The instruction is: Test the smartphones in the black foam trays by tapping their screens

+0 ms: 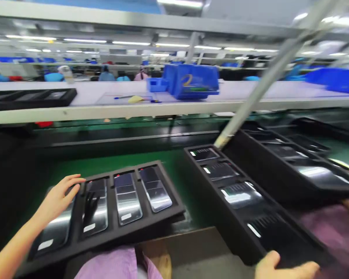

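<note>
My left hand (61,193) reaches over the far left part of a black foam tray (112,170), its fingers at the tray's back edge beside a phone-like panel (95,207). Four such dark, glossy panels lie in the tray's slots. My right hand (285,267) is at the near end of a second black tray (232,236), at the bottom right, with thumb and fingers apart over the rim. That tray holds several dark panels (241,195) with white labels. Whether the right fingers grip the rim is partly hidden by the frame's edge.
More black trays (267,174) with panels stand at the right, near another person's arm and purple sleeve (328,228). A slanted metal post (256,93) rises behind the trays. Above runs a white shelf (104,110) with blue bins (192,81) and a black tray (31,102).
</note>
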A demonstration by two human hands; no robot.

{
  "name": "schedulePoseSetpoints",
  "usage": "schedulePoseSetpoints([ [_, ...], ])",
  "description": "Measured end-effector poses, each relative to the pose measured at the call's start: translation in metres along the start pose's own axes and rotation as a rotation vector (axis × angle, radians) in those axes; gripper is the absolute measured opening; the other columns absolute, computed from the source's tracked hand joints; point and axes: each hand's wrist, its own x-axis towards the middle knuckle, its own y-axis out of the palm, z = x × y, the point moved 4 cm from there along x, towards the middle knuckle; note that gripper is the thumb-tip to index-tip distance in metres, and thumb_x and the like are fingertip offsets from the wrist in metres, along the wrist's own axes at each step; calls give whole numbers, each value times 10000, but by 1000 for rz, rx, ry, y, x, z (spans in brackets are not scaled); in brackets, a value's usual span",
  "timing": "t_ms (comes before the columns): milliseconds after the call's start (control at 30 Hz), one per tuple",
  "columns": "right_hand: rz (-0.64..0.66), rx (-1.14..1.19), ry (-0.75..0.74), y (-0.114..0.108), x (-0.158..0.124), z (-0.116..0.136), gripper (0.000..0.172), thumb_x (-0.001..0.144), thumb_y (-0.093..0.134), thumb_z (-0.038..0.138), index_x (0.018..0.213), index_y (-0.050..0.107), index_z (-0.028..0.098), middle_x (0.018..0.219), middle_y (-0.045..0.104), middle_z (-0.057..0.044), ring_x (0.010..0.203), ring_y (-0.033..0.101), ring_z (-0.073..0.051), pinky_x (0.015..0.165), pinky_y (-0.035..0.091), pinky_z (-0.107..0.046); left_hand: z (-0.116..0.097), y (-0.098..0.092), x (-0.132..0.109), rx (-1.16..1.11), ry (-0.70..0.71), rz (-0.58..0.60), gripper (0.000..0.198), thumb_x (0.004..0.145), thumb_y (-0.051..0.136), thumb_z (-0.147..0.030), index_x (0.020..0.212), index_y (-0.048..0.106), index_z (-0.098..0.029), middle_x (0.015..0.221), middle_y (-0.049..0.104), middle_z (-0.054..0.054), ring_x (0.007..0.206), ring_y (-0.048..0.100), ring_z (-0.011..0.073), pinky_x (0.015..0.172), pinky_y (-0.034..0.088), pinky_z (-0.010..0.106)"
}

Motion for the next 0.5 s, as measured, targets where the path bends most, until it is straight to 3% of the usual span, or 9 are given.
schedulePoseSetpoints([
  [33,-1,46,-67,1,-7,29,686,797,394,518,1376,394,150,1259,428,-314,1211,365,-471,860,302,-659,15,-7,-20,62,-68,-54,418,700,460,-561,894,691,-272,1110,622,87,1068,565,311,1013,362,439],
  [100,289,284,-330,16,-32,100,604,849,303,501,1253,521,110,1087,580,-247,1066,520,-392,847,399,-574,33,-9,-50,158,-186,-117,501,720,449,-517,1065,634,-206,1190,558,146,1129,519,348,1020,336,492],
  [167,565,448,-449,32,-66,164,582,866,277,513,1179,559,111,1096,605,-187,1009,566,-296,891,431,-463,37,-1,-63,233,-251,-117,597,733,471,-476,1221,532,-138,1266,495,196,1210,445,365,1028,312,512],
  [233,794,383,-557,51,-101,211,633,871,199,535,1118,587,100,1076,616,-177,1001,569,-267,890,439,-410,38,11,-64,290,-295,-80,627,743,500,-449,1285,476,-136,1339,437,220,1270,358,405,1012,271,594],
  [333,843,289,-590,72,-129,247,772,829,195,596,1096,586,-14,1007,591,-278,975,546,-370,832,420,-517,39,22,-59,359,-358,-37,649,716,585,-408,1311,460,-181,1429,342,216,1317,208,490,967,147,723],
  [400,823,231,-560,82,-135,253,816,822,194,592,1111,559,-78,984,560,-328,965,520,-429,784,396,-579,42,23,-58,390,-394,-24,634,736,574,-363,1329,438,-187,1458,301,207,1333,170,483,979,127,714],
  [500,806,165,-504,89,-135,252,767,837,195,545,1134,552,-66,993,545,-322,985,496,-441,771,387,-587,48,20,-59,425,-454,-18,650,766,531,-363,1369,378,-176,1492,224,207,1338,142,485,985,162,692],
])
